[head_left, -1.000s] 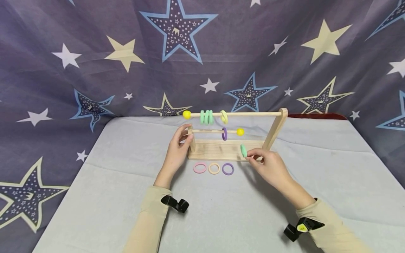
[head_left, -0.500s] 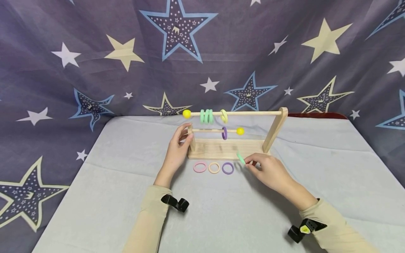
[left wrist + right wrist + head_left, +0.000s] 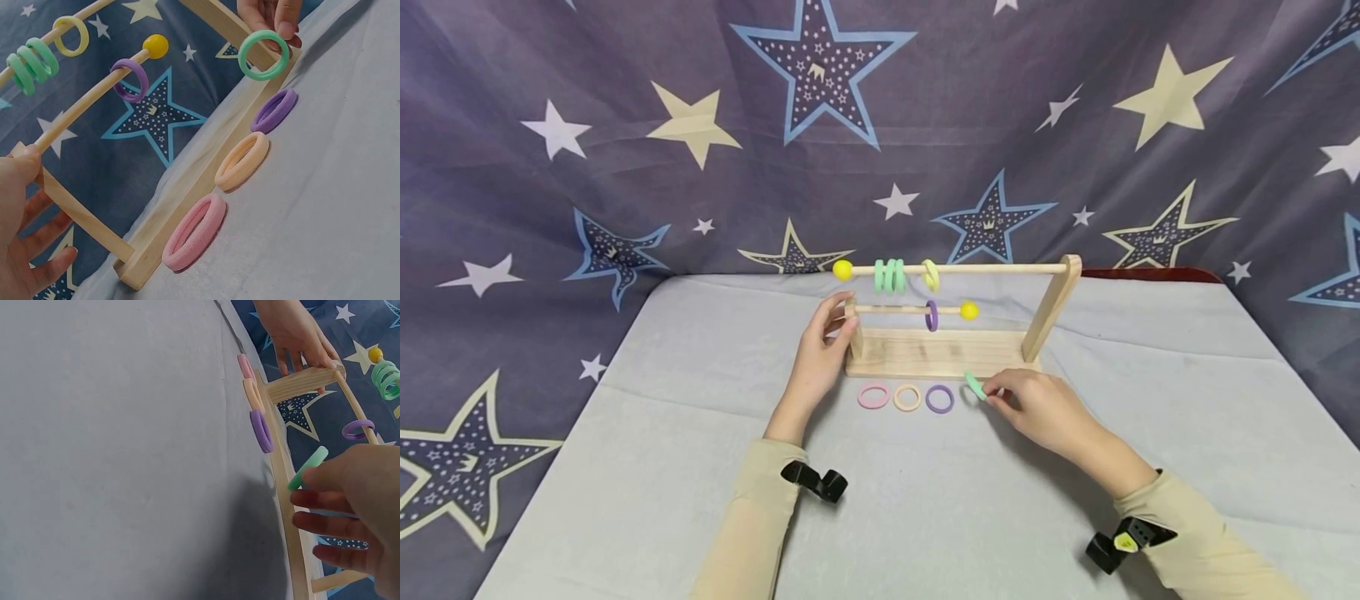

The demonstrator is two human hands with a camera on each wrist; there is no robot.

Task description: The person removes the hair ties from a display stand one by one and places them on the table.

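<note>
My right hand (image 3: 1037,408) pinches a mint green hair tie (image 3: 975,386) between thumb and fingers, just above the cloth at the front edge of a wooden stand (image 3: 895,358). In the left wrist view this green tie (image 3: 242,55) shows as a full ring. My left hand (image 3: 820,358) holds the top of the stand's short left post, thumb on the near side. Pink (image 3: 873,396), peach (image 3: 907,397) and purple (image 3: 940,399) hair ties lie in a row before the base. A second purple tie (image 3: 932,317) hangs on the lower rod.
The upper rod (image 3: 992,269) carries 3 green hair ties (image 3: 890,276) and a yellow one (image 3: 931,276). Yellow balls cap the rods' free ends, upper left (image 3: 842,270) and lower right (image 3: 969,311). A tall post (image 3: 1052,308) stands at right. Behind hangs a star-patterned curtain (image 3: 880,167).
My right hand has lowered the green hair tie from in front of the base toward the cloth, to the right of the loose purple one. My left hand stays on the post.
</note>
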